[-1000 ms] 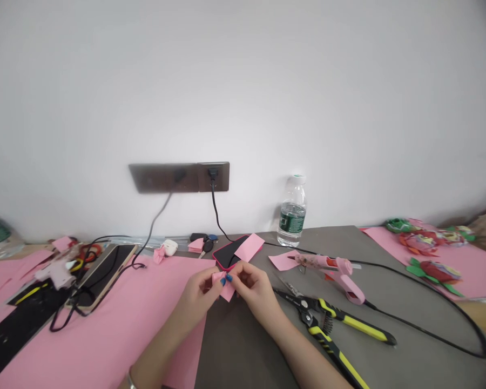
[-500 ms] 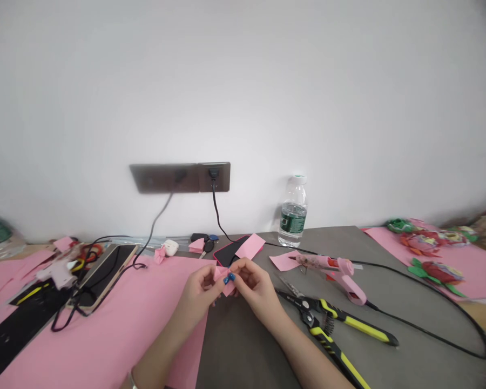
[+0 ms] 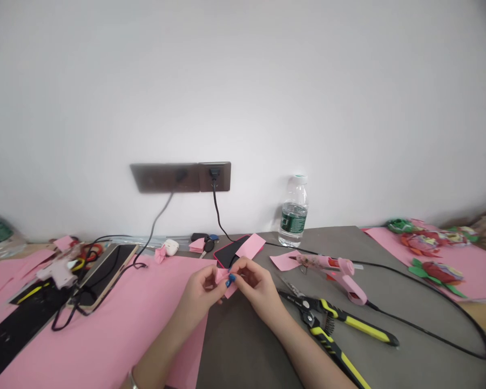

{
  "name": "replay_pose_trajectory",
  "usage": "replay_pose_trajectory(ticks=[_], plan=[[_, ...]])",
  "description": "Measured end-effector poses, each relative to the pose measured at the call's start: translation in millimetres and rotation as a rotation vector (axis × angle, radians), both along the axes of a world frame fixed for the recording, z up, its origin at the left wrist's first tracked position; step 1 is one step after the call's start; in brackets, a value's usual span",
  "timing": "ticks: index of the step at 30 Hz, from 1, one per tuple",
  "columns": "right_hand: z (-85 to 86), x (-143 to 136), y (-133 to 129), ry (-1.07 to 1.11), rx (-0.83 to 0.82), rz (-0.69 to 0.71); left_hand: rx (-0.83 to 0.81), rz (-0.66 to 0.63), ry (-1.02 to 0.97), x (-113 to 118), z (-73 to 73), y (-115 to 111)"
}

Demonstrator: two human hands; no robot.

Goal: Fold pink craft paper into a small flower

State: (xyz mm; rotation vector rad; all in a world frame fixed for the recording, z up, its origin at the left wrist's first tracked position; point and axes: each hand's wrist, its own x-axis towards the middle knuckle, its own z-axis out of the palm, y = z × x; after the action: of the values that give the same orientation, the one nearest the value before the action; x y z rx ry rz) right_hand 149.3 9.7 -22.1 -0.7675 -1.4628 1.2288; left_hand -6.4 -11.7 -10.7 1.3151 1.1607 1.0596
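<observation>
White wall (image 3: 243, 86) and grey tabletop (image 3: 243, 346), a folded pink paper (image 3: 221, 274) pinched between left hand (image 3: 200, 290) and right hand (image 3: 257, 285).
Both grips are closed on the paper near a phone (image 3: 229, 252), which is partly covered by a pink slip (image 3: 251, 246). Another slip (image 3: 282, 261) is overlapped by a glue gun (image 3: 328, 263); pliers (image 3: 308, 314) are laid open beside the right forearm (image 3: 297, 340). Near the wall, a bottle (image 3: 296, 190) is wrapped in a green label (image 3: 294, 222), its print too small to be read.

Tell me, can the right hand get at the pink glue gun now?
Probably yes: nothing covers the pink glue gun, lying beyond the yellow-handled tool, right of the right hand. That hand pinches folded pink paper, though, so it would likely need to let go first.
</observation>
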Motion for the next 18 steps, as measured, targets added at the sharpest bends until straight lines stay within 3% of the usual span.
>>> replay_pose_trajectory(ticks=[13, 18], plan=[[0.0, 0.1, 0.7, -0.024, -0.039, -0.026, -0.045, -0.026, -0.090, -0.9, 0.2, 1.0], [0.4, 2.0, 0.6, -0.095, 0.135, -0.069, -0.079, -0.005, -0.148, -2.1, -6.1, 3.5]])
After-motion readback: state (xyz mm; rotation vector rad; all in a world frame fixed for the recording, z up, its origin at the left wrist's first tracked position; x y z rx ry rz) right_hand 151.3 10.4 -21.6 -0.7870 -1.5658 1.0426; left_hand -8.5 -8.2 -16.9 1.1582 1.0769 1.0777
